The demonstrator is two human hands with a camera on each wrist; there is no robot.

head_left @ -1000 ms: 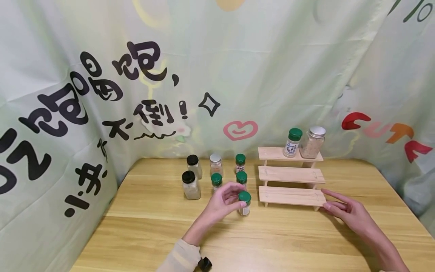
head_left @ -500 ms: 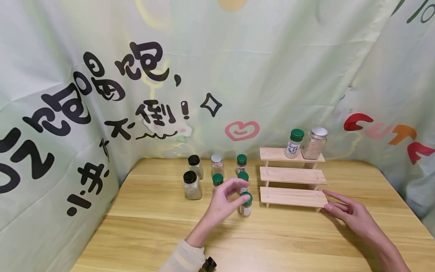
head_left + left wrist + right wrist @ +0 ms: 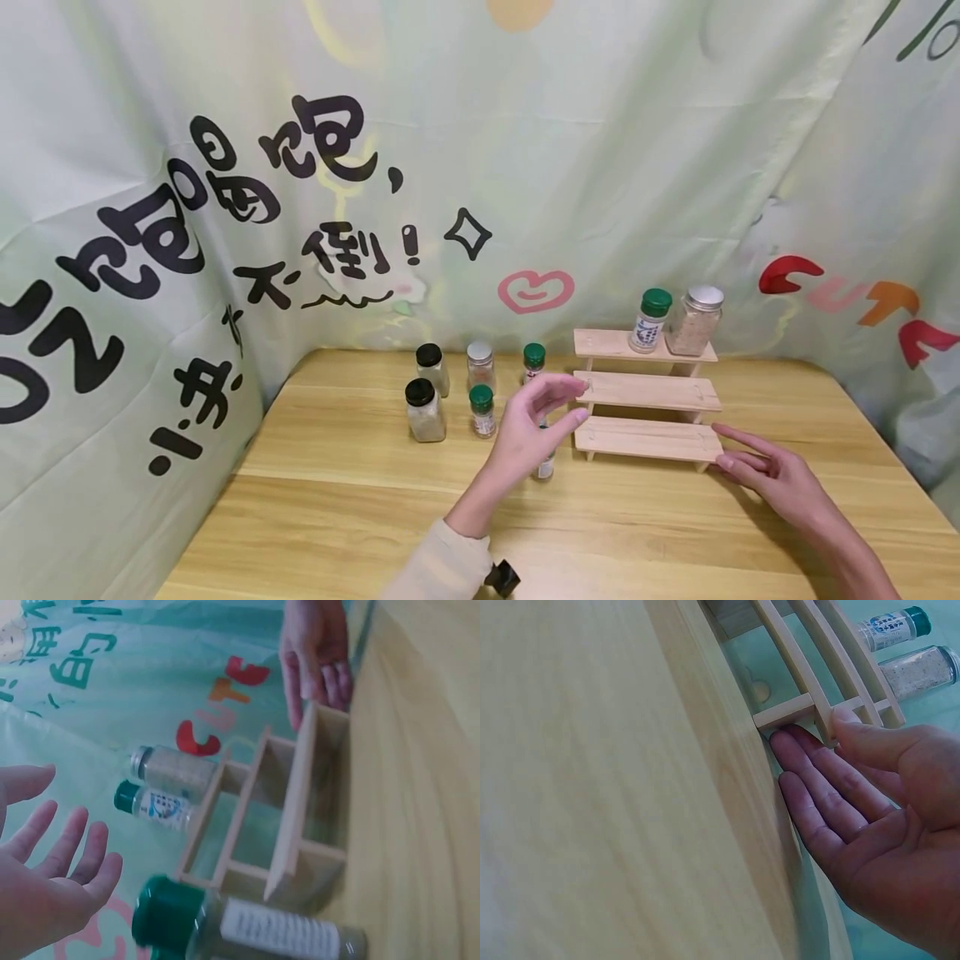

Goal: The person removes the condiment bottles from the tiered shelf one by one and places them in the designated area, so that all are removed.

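Note:
My left hand (image 3: 522, 432) hovers with spread, slightly bent fingers and holds nothing. Partly behind it stands a green-capped spice jar (image 3: 545, 468), whose pale label shows large in the left wrist view. The fingertips are near the left end of a three-step wooden rack (image 3: 648, 439). At the rack's right end, my right hand (image 3: 787, 483) touches the bottom step with its thumb, its other fingers loosely extended beside the leg. On the top step stand a green-capped shaker (image 3: 648, 323) and a silver-lidded jar (image 3: 696, 323) of pinkish grains.
Left of the rack stand two black-lidded jars (image 3: 426, 412), a silver-lidded jar (image 3: 480, 367), a green-capped shaker (image 3: 483, 414) and another green-capped jar (image 3: 533, 360) farther back. A printed curtain (image 3: 420, 150) hangs behind the wooden table (image 3: 330, 517).
My left hand has let go of the front green-capped jar and moved up and right toward the rack. The jar stays standing on the table. My right hand keeps its place.

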